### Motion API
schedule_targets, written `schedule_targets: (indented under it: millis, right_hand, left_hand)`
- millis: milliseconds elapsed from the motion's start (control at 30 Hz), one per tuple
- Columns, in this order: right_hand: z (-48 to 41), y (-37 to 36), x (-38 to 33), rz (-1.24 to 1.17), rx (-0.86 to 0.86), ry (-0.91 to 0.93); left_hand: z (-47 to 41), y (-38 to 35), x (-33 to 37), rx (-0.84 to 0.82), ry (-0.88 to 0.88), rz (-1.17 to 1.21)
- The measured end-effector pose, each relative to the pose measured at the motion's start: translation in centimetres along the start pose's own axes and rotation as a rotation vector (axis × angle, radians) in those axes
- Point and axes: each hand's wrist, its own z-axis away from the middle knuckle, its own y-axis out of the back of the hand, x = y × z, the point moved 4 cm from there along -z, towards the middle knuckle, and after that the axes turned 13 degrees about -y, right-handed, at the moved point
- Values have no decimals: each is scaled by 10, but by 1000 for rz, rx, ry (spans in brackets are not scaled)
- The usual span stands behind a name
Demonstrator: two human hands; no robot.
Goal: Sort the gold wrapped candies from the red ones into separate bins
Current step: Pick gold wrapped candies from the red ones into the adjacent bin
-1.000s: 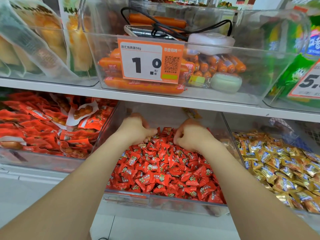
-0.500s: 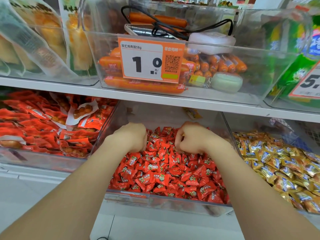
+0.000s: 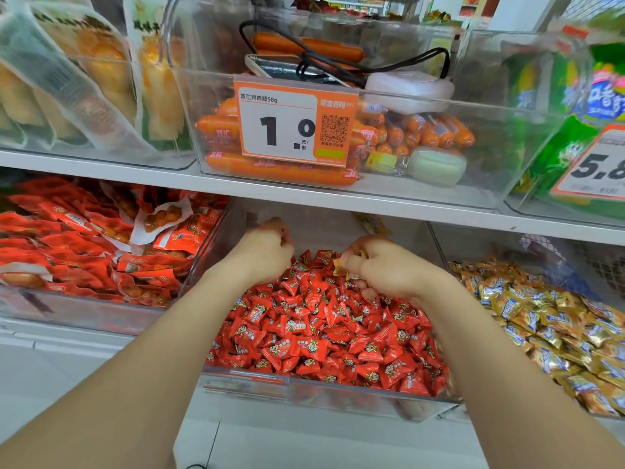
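Right hand (image 3: 389, 269) is at the far end of the middle bin (image 3: 321, 399), above the red candies (image 3: 321, 333), fingers curled and pinching a gold wrapped candy (image 3: 340, 265) at the fingertips. Left hand (image 3: 267, 252) is just to its left, also at the far end over the red pile, fist curled with fingertips hidden, so can't tell whether it holds anything. Gold pile (image 3: 558, 326) sits in the right bin (image 3: 480, 243), and the price tag (image 3: 294, 120) hangs on the sausage bin one shelf up.
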Motion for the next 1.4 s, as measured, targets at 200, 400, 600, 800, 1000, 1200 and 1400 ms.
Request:
schedule_targets:
  millis: [200,400,600,800,1000,1200,1400]
  right_hand:
    - [8,-3,-15,64,198,81]
    - [-1,-8,-7,380,394,20]
    - [-7,-26,0,517,164,15]
    - [-18,-34,-2,554,112,-4]
    - [-25,-45,-6,513,118,-35]
    - [-12,-45,-14,404,-81,-99]
    - [-9,-52,-15,443,0,-94]
  left_hand:
    - [-6,-24,-14,-171,-3,-283]
    - [-16,-34,-17,-200,39,-354]
    - [-23,-37,-17,-229,72,-271]
    - [-21,-45,-22,-231,54,-239]
    - [-23,-39,-23,-134,38,-211]
    - [-16,-39,-25,-167,31,-211]
    - [-20,-47,-17,-162,5,-256]
